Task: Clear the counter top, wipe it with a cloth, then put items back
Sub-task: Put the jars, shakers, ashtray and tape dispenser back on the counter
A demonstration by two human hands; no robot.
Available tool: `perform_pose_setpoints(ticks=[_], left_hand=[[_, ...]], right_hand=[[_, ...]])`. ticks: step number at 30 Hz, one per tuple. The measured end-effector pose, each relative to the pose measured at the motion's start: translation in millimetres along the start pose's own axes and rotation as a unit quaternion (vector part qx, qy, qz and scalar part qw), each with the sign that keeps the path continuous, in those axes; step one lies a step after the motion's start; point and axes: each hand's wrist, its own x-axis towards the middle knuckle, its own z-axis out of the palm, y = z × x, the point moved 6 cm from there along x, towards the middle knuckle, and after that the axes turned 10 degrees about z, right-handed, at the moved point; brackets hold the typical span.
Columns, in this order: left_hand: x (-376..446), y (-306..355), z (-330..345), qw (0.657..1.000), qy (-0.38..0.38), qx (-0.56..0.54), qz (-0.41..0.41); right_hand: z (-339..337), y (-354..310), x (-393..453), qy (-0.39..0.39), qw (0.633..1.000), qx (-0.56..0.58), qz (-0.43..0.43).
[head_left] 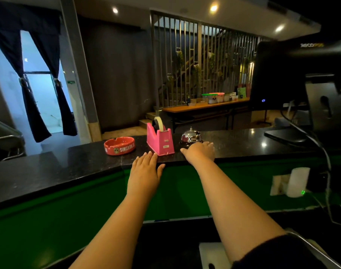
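Dim lobby light falls on a black polished surface that runs across the head view, with a green panel dropping away below its near edge. Three things stand on it in a row: a red ashtray to the left, a pink tape dispenser in the middle, and a chrome bell just to the right of that. Further right a monitor sits on its stand with cables trailing down.

Nothing has been lifted off, so this looks like the very start of the clearing step; no cloth can be seen anywhere.

Both arms reach forward, nearly straight. The left hand lies palm down at the near edge, fingers straight and together, their tips just short of the dispenser's base; its grip is released and holds nothing. The right hand rests palm down just in front of the bell, fingers loosely extended toward the bell's base, thumb pointing at the dispenser; its grip is likewise released, and whether the fingertips touch the bell I cannot tell.

The next move probably calls for each hand to close round the nearest thing, left on the dispenser, right on the bell's dome, and lift it clear. The bell may ring if pressed, and the dispenser looks heavy enough to want a firm hold
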Motion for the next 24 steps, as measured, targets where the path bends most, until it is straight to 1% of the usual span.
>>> perform_pose_setpoints(ticks=[1, 4, 7, 9, 11, 14, 20, 24], left_hand=[[-3, -4, -4, 1.0, -0.024, 0.004, 0.005], [-26, -24, -26, 0.996, -0.078, 0.048, 0.0], [-66, -54, -54, 0.99, -0.105, 0.095, -0.007], [-101, -77, -76, 0.989, -0.105, 0.1, -0.025], [-139, -100, -99, 0.99, -0.089, 0.103, -0.038], [-218, -146, -144, 0.988, -0.069, 0.123, -0.056], [-389, -237, -240, 0.976, -0.053, 0.178, -0.117], [-496, -289, -295, 0.962, -0.046, 0.197, -0.186]], right_hand=[[1, 3, -15, 0.016, 0.999, -0.01, -0.03], [10, 10, -67, 0.055, 0.99, 0.008, -0.13], [25, 7, -125, 0.033, 0.982, 0.028, -0.183], [34, 0, -166, 0.008, 0.978, 0.043, -0.206], [42, -11, -208, -0.006, 0.971, 0.052, -0.232], [57, -44, -293, -0.035, 0.955, 0.053, -0.288], [85, -118, -478, -0.089, 0.909, 0.061, -0.402], [102, -163, -590, -0.116, 0.873, 0.082, -0.467]])
